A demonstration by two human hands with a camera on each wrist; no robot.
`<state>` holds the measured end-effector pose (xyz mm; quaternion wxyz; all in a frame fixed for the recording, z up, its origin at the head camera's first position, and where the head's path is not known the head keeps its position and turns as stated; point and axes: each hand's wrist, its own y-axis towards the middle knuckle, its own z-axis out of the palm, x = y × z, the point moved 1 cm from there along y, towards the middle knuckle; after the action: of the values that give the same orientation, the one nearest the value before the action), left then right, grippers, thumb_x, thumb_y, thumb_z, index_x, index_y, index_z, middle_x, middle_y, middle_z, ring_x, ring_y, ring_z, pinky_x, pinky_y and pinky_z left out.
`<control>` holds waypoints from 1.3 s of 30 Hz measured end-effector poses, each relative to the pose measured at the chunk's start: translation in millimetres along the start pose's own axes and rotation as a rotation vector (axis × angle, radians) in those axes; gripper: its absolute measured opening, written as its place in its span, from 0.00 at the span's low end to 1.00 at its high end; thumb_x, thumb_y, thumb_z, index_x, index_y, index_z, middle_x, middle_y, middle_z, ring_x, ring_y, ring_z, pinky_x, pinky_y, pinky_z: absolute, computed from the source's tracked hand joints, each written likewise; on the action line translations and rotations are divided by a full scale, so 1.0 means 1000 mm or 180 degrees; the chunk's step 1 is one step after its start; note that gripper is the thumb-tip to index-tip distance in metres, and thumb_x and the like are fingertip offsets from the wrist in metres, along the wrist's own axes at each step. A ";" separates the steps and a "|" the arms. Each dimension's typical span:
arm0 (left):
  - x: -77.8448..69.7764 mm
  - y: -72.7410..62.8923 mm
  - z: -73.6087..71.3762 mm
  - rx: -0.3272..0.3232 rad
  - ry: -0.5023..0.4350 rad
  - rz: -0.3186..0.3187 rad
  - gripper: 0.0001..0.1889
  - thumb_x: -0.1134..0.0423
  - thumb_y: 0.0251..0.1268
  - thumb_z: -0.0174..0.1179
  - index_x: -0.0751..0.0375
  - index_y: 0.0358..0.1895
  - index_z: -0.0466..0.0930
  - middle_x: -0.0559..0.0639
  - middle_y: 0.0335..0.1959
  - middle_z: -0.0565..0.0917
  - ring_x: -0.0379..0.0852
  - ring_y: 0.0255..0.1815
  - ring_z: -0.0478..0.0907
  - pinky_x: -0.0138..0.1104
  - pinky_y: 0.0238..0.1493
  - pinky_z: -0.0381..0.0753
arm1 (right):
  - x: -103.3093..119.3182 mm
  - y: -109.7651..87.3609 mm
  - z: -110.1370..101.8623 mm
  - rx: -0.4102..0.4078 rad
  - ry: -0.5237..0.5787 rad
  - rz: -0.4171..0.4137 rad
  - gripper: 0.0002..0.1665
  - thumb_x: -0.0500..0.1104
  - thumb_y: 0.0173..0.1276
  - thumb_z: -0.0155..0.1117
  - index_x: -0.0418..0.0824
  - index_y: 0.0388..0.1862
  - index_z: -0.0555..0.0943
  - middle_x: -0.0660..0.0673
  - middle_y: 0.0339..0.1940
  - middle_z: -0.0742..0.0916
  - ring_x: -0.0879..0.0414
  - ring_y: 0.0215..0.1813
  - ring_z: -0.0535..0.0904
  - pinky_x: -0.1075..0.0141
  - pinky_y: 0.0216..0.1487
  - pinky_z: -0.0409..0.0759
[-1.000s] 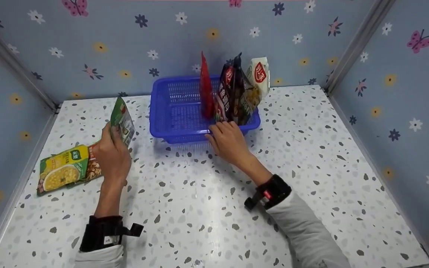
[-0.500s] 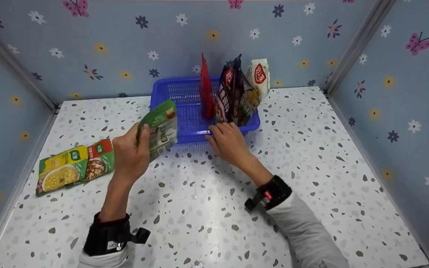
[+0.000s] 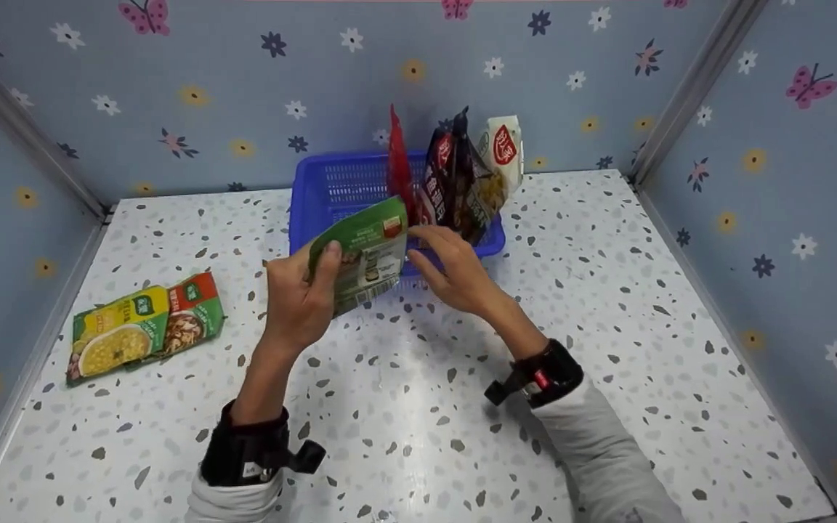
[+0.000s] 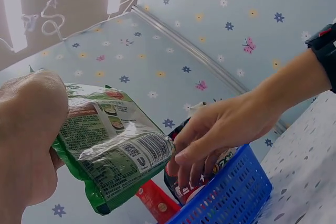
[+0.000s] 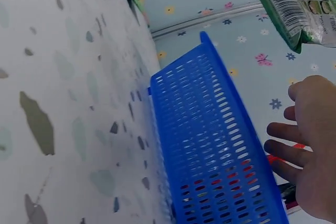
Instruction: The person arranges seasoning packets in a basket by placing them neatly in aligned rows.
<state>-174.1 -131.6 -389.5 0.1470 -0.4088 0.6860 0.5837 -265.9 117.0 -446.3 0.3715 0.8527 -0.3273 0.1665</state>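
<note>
My left hand (image 3: 301, 301) pinches a green foil food packet (image 3: 371, 254), thumb on the face towards me, in front of the blue basket (image 3: 302, 200). A barcode and printed text show on that face in the left wrist view. My right hand (image 3: 458, 272) is over the basket's front rim, fingers loosely bent and holding nothing, its fingertips close to the packet's right edge. In the right wrist view a gap separates these fingers from the packet. Standing in the basket are a red packet (image 3: 399, 167), dark packets (image 3: 440, 178) and a white-topped packet (image 3: 503, 149).
On the left of the speckled table (image 3: 418, 421) lie a yellow packet (image 3: 120, 330) and a red-and-green packet (image 3: 200, 309), partly overlapping. Flower-patterned panels (image 3: 244, 87) enclose the back and both sides. The basket stands near the back panel.
My left hand has carried the green packet rightwards from beside the lying packets to the basket's front. My right hand has come off the basket rim and lifted slightly, towards the packet's edge.
</note>
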 end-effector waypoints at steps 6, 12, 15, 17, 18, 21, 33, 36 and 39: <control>-0.005 0.001 0.008 -0.0008 -0.0127 0.0038 0.15 0.69 0.83 0.55 0.75 0.44 0.91 0.66 0.35 0.96 0.62 0.33 0.96 0.22 0.35 0.86 | 0.030 0.000 -0.035 -0.0291 0.0688 0.0088 0.24 0.40 0.92 0.52 0.32 0.78 0.80 0.34 0.74 0.88 0.41 0.77 0.85 0.47 0.80 0.82; -0.008 -0.002 0.013 0.0086 -0.0276 0.0074 0.14 0.71 0.82 0.56 0.75 0.43 0.91 0.65 0.35 0.96 0.60 0.33 0.96 0.25 0.34 0.89 | 0.060 -0.007 -0.055 -0.0146 0.1506 0.0323 0.27 0.40 0.91 0.49 0.32 0.81 0.76 0.34 0.72 0.88 0.46 0.72 0.87 0.43 0.76 0.85; -0.009 -0.003 0.016 0.0127 -0.0347 0.0108 0.13 0.72 0.81 0.56 0.75 0.42 0.90 0.65 0.35 0.95 0.59 0.33 0.96 0.26 0.35 0.89 | 0.069 -0.009 -0.056 -0.0065 0.1725 0.0381 0.25 0.38 0.90 0.54 0.29 0.78 0.77 0.31 0.67 0.89 0.50 0.66 0.90 0.48 0.70 0.89; -0.009 -0.004 0.017 0.0162 -0.0387 0.0124 0.13 0.73 0.81 0.56 0.75 0.42 0.90 0.65 0.35 0.95 0.57 0.33 0.95 0.26 0.34 0.89 | 0.072 -0.009 -0.056 -0.0107 0.1805 0.0373 0.23 0.36 0.88 0.58 0.27 0.74 0.80 0.30 0.62 0.91 0.52 0.61 0.92 0.52 0.65 0.92; -0.010 -0.004 0.018 0.0174 -0.0398 0.0133 0.13 0.73 0.81 0.56 0.75 0.41 0.90 0.65 0.34 0.95 0.56 0.32 0.95 0.26 0.34 0.88 | 0.073 -0.009 -0.056 -0.0152 0.1832 0.0374 0.21 0.35 0.87 0.60 0.27 0.71 0.82 0.30 0.60 0.92 0.53 0.58 0.93 0.56 0.62 0.92; -0.010 -0.005 0.019 0.0226 -0.0438 0.0156 0.12 0.74 0.81 0.57 0.75 0.42 0.90 0.65 0.34 0.95 0.55 0.33 0.95 0.27 0.34 0.89 | 0.073 -0.009 -0.057 -0.0276 0.1894 0.0415 0.17 0.35 0.84 0.64 0.27 0.63 0.87 0.32 0.52 0.95 0.56 0.49 0.94 0.60 0.54 0.94; -0.011 -0.006 0.023 0.0311 -0.0419 0.0144 0.11 0.74 0.80 0.58 0.73 0.38 0.89 0.63 0.30 0.94 0.54 0.29 0.94 0.27 0.30 0.85 | 0.072 -0.008 -0.056 -0.0446 0.1933 0.0413 0.09 0.32 0.80 0.69 0.26 0.48 0.91 0.52 0.38 0.95 0.60 0.36 0.90 0.66 0.40 0.90; -0.010 -0.006 0.024 0.0341 -0.0459 0.0121 0.11 0.74 0.80 0.58 0.73 0.39 0.89 0.63 0.31 0.94 0.53 0.30 0.94 0.27 0.31 0.85 | 0.073 -0.008 -0.056 -0.0516 0.1928 0.0383 0.08 0.31 0.80 0.69 0.25 0.48 0.91 0.56 0.38 0.96 0.61 0.35 0.90 0.65 0.39 0.90; -0.009 -0.006 0.025 0.0370 -0.0572 0.0036 0.10 0.73 0.81 0.59 0.72 0.45 0.91 0.63 0.35 0.95 0.50 0.34 0.95 0.28 0.34 0.88 | 0.073 -0.008 -0.058 -0.0588 0.1957 0.0373 0.08 0.29 0.79 0.69 0.23 0.48 0.91 0.58 0.36 0.95 0.62 0.33 0.88 0.67 0.38 0.89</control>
<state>-170.4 -104.8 -394.2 0.2281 -0.3417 0.7051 0.5780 -209.5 132.8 -373.5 0.5186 0.7049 -0.2620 0.4069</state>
